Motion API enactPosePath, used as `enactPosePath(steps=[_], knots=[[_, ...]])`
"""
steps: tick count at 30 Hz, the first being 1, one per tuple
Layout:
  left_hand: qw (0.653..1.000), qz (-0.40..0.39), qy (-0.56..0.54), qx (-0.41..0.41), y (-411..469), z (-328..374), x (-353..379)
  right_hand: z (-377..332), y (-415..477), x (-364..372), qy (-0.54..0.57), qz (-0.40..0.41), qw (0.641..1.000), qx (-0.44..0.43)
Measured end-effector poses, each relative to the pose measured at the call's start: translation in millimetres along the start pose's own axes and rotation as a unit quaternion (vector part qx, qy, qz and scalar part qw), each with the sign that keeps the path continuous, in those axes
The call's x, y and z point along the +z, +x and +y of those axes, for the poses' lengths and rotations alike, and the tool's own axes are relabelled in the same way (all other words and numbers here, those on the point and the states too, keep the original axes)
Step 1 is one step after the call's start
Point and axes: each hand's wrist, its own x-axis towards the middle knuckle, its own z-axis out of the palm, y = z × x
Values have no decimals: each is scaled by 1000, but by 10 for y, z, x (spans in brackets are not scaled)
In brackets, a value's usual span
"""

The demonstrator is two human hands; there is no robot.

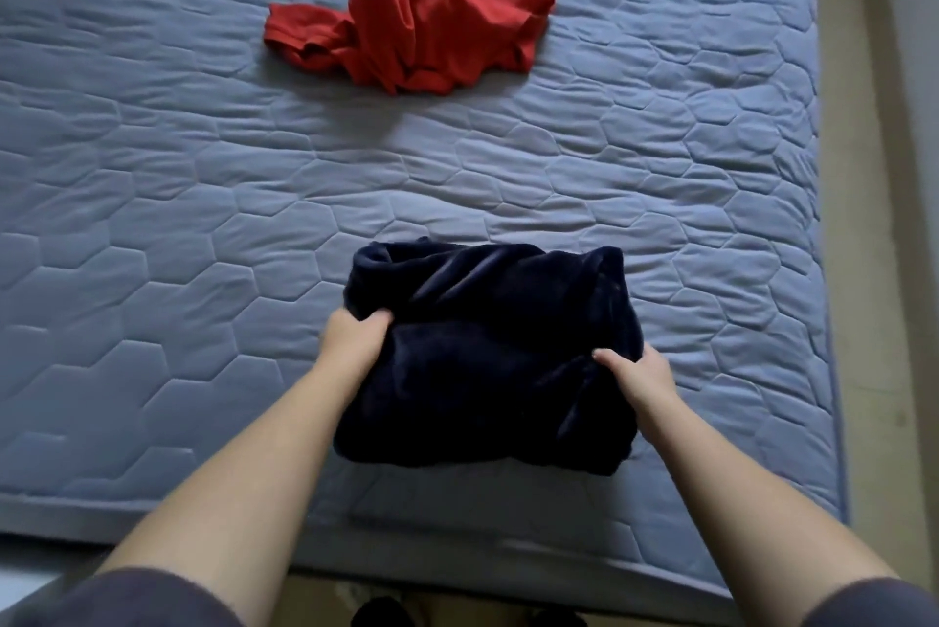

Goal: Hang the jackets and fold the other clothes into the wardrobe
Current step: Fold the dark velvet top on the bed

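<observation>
A folded bundle of dark navy plush fabric (488, 362) is seen near the front edge of a blue-grey mattress quilted in a hexagon pattern (152, 220), roughly midway along that edge. The bundle is gripped at both sides. Its left side is clutched by the left hand (355, 337), whose thumb is laid on top while the fingers are dug into the folds. Its right side is held by the right hand (635, 372), with the thumb pressed on the upper surface and the other fingers tucked beneath the edge, out of sight. Whether the bundle is lifted clear of the mattress or resting on it cannot be told; a shadow is cast just below its near edge.

Farther back on the mattress, well apart from the bundle, a crumpled red cotton garment (411, 32) is left unfolded. Beyond the mattress's right edge, a strip of pale beige floor (864, 220) is shown. Grey sleeves (152, 596) are visible above both elbows.
</observation>
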Motion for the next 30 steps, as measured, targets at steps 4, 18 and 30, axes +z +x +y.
enactPosePath(steps=[4,18,30], knots=[[987,62,145,28,-175,56,28,40,-111,22,-60,36,997,-32],[751,28,532,389,485,-146,315,69,198,987,-506,-6,799,-324],[949,-34,77,303,782,-81,245,151,308,748,-241,43,928,-280]])
